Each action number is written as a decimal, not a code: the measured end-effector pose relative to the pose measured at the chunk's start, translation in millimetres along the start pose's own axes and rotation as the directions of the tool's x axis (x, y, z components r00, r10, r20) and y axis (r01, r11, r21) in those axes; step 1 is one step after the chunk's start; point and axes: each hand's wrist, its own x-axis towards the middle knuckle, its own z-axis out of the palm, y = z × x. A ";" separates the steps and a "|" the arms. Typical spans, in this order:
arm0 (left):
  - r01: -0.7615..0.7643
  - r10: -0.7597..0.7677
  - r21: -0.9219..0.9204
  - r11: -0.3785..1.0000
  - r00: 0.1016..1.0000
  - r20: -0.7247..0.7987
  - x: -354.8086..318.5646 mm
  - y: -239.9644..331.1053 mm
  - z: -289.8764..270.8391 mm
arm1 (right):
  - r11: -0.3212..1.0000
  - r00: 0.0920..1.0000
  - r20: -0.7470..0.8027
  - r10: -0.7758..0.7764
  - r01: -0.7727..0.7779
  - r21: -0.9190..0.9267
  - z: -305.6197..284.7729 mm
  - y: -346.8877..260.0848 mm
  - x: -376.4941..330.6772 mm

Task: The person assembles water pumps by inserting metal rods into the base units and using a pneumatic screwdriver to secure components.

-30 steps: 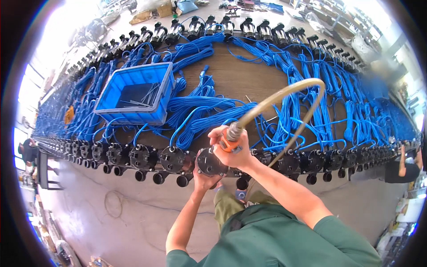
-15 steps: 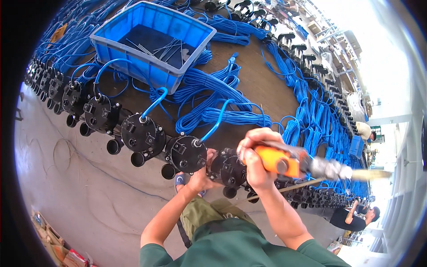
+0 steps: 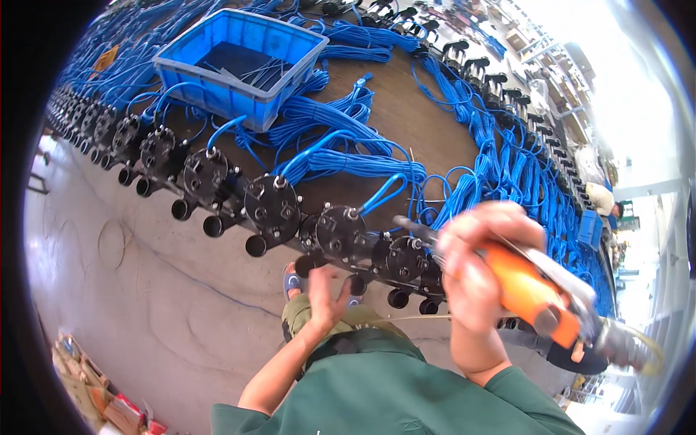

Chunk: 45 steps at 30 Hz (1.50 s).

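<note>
My right hand (image 3: pixel 475 264) is wrapped round an orange handheld air tool (image 3: pixel 529 293), smeared by motion. Its dark narrow end points left over the row of black parts, and a metal fitting shows at the other end. Below the row hangs my left hand (image 3: pixel 328 299), thumb and fingers apart and nothing seen in it. Just above it is a round black housing (image 3: pixel 342 235) with a short pipe beneath. To its right stands another black housing (image 3: pixel 404 259), close to the tool's tip. A looped blue cable (image 3: pixel 384 194) rises from the nearer housing.
A blue plastic crate (image 3: pixel 210 85) holding thin rods stands on the brown table (image 3: pixel 406 101). Bundles of blue cable (image 3: pixel 355 163) lie around it. More black housings (image 3: pixel 272 206) line the table edge. A thin hose (image 3: pixel 413 317) crosses near my waist; a cable lies on the floor.
My left hand has come away from the black housing and dropped below the row. My right hand has swung the tool, so its fitting end now points down to the right. The view has shifted.
</note>
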 end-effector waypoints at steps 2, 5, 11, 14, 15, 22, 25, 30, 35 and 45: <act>0.144 -0.139 -0.030 0.989 0.983 0.118 -12.8 11.7 20.4 | 0.996 0.999 -0.017 -0.048 0.049 0.079 -24.3 -26.0 -20.9; 0.046 -0.047 0.104 0.993 0.999 0.005 -1.6 5.6 44.3 | 0.994 0.998 -0.054 -0.009 0.015 0.112 -45.1 -18.6 -56.5; 0.015 -0.005 0.114 0.993 0.996 -0.087 -0.6 19.3 43.7 | 0.914 0.982 -0.025 0.185 -0.163 0.371 -50.6 10.8 -99.3; 0.056 -0.039 0.207 0.977 0.996 -0.086 -5.7 4.0 52.9 | 0.874 0.962 0.065 0.267 -0.270 0.405 -42.2 23.9 -102.2; 0.060 -0.041 0.224 0.973 0.995 -0.089 -5.0 1.8 56.8 | 0.860 0.962 0.083 0.262 -0.272 0.431 -38.6 33.0 -102.5; 0.015 -0.003 0.210 0.978 0.998 -0.062 -8.5 -1.7 64.6 | 0.928 0.972 0.058 0.228 -0.235 0.288 -9.6 76.9 -102.4; 0.033 -0.021 0.219 0.975 0.998 -0.054 -9.7 -3.8 61.1 | 0.951 0.979 0.071 0.194 -0.205 0.231 -4.5 84.4 -101.0; 0.048 -0.048 0.260 0.965 0.999 -0.006 -8.3 -1.4 46.4 | 0.885 0.964 0.123 0.236 -0.265 0.383 -12.5 63.1 -92.9; -0.197 0.227 0.355 0.914 0.973 -0.044 55.3 149.8 -15.3 | 0.878 0.991 -0.051 0.125 -0.087 0.472 -109.2 17.3 -76.6; -0.826 -0.023 -0.120 0.551 -0.159 0.987 328.6 156.2 98.8 | 0.877 0.722 -0.557 0.411 -0.145 0.459 -136.7 14.5 -88.2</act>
